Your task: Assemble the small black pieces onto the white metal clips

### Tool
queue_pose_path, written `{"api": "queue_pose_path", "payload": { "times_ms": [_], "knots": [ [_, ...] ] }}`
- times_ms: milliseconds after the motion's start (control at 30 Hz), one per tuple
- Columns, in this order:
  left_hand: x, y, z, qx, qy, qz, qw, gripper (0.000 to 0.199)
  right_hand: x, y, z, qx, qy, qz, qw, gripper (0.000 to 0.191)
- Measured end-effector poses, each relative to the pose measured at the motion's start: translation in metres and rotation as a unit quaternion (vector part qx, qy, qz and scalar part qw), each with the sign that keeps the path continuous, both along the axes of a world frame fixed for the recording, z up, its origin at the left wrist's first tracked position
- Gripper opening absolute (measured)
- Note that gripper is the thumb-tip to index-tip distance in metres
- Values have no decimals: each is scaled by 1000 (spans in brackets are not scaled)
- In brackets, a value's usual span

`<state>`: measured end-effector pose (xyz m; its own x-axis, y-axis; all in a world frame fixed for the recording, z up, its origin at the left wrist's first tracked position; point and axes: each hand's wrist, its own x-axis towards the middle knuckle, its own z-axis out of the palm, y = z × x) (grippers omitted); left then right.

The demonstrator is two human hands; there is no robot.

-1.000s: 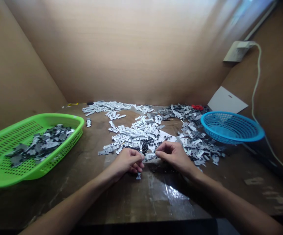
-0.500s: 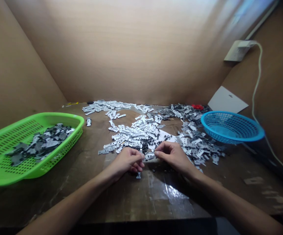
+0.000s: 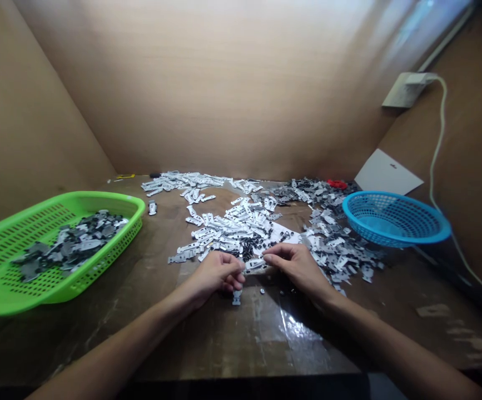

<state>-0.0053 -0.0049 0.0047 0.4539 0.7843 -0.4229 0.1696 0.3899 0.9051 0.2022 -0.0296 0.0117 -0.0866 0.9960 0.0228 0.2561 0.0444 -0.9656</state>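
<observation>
Head view, first speaker: What sits farthest left of the grip?

Second speaker: A green plastic basket (image 3: 99, 199), well left of the left hand, holding a heap of grey metal plates (image 3: 71, 244).

First speaker: And the grip itself?

Second speaker: Both hands meet over a brown worktable (image 3: 207, 344). The left hand (image 3: 218, 273) is curled, its fingertips (image 3: 241, 268) pressed against one end of a small silver metal plate (image 3: 254, 265). The right hand (image 3: 297, 268) pinches the other end between thumb and forefinger, so the plate sits between the two hands.

First speaker: What lies close by?

Second speaker: A loose metal bracket (image 3: 236, 298) lies on the table just below the left hand. Just beyond the grip, white metal plates (image 3: 228, 222) spread out in a scattered heap, with small black parts (image 3: 248, 250) among them.

First speaker: And to the right?

Second speaker: A pile of grey and white metal plates (image 3: 336, 250) lies just beyond the right hand. Farther right stands a blue plastic basket (image 3: 443, 225), well apart from the grip, and past it a white cable (image 3: 441, 128) runs down the wall.
</observation>
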Motion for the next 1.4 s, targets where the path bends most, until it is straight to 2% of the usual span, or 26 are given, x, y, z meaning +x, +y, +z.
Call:
{"api": "queue_pose_path", "payload": {
  "times_ms": [200,400,533,700,1000,1133,1267,1400],
  "knots": [
    [-1,0,2,29,-23,3,999,28,3,2,-1,-5,4,-22,1000,29],
    [-1,0,5,68,-12,-3,998,28,9,9,-15,-127,93,62,986,41],
    [-1,0,5,80,-23,-15,996,28,13,12,-23,-166,113,98,975,43],
    [-2,-1,4,80,-27,-25,996,29,12,11,-21,-153,97,93,979,40],
    [2,-2,2,83,-27,-33,996,33,2,1,-8,-38,39,52,997,33],
    [4,-2,2,104,-20,0,994,35,-1,1,-9,-49,25,74,996,36],
    [4,-4,3,117,-33,-20,992,34,-1,1,-9,-62,27,99,993,39],
    [4,-7,4,140,-42,-17,989,33,1,3,-10,-81,73,102,989,44]
  ]
}}
